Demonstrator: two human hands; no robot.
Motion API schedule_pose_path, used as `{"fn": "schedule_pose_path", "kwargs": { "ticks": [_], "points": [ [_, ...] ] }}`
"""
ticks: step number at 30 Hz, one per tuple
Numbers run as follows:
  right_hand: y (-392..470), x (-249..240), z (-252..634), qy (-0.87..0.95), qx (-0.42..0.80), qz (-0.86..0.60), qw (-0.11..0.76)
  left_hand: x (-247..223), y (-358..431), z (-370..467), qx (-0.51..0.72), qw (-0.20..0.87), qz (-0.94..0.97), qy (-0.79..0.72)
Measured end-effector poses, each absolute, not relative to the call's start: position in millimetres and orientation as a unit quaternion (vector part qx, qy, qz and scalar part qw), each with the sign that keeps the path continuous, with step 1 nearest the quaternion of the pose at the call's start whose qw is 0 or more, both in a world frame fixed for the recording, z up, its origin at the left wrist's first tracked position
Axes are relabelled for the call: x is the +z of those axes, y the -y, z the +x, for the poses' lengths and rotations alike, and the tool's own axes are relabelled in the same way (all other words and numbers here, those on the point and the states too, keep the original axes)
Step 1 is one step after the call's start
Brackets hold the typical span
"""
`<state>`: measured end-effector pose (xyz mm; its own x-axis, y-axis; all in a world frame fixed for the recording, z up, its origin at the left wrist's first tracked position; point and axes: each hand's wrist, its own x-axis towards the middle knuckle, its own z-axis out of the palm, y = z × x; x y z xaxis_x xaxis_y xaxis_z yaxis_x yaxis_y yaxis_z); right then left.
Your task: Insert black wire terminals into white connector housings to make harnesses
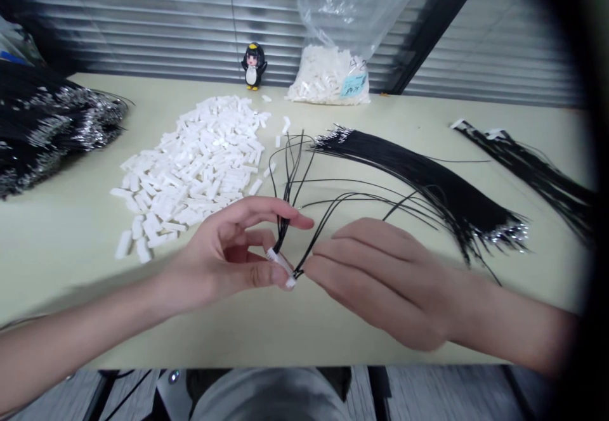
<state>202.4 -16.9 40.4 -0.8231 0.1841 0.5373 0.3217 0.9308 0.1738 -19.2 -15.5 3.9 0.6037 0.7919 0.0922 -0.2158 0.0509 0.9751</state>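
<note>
Pinched in my left hand (pixel 238 250) is a white plastic connector housing (pixel 281 264), tilted down to the right. Several thin black wires (pixel 285 218) run up out of it between my thumb and index finger. My right hand (pixel 380 275) is closed at the housing's lower right end, its fingertips on black wires (pixel 314 243) there. Those wires arc away over the table behind my right hand. Exactly how many strands the right fingers grip is hidden.
A heap of white housings (pixel 204 155) lies left of centre. Behind it stand a penguin figurine (pixel 254 66) and a bag of white housings (pixel 328 75). A black wire bundle (pixel 409 167) with metal tips lies right; finished-looking wire harnesses (pixel 528 167) lie farther right, more wires (pixel 52 123) far left.
</note>
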Motion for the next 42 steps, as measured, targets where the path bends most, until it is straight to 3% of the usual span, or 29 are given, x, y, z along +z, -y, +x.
{"fn": "schedule_pose_path", "kwargs": {
  "ticks": [10,22,28,35,38,42],
  "points": [
    [22,46,195,0.885,0.199,-0.332,0.257,5,22,-17,0.412,0.527,0.678,-0.303],
    [20,49,191,0.827,0.307,-0.438,0.176,0,22,-17,0.429,0.467,0.704,-0.320],
    [16,47,192,0.841,0.297,-0.422,0.161,0,21,-16,0.427,0.460,0.707,-0.325],
    [26,42,197,0.900,0.035,-0.290,0.323,6,22,-15,0.410,0.459,0.707,-0.348],
    [32,48,201,0.894,0.043,-0.275,0.351,7,22,-15,0.407,0.469,0.700,-0.353],
    [33,46,199,0.894,0.086,-0.304,0.317,3,22,-16,0.437,0.462,0.702,-0.321]
  ]
}}
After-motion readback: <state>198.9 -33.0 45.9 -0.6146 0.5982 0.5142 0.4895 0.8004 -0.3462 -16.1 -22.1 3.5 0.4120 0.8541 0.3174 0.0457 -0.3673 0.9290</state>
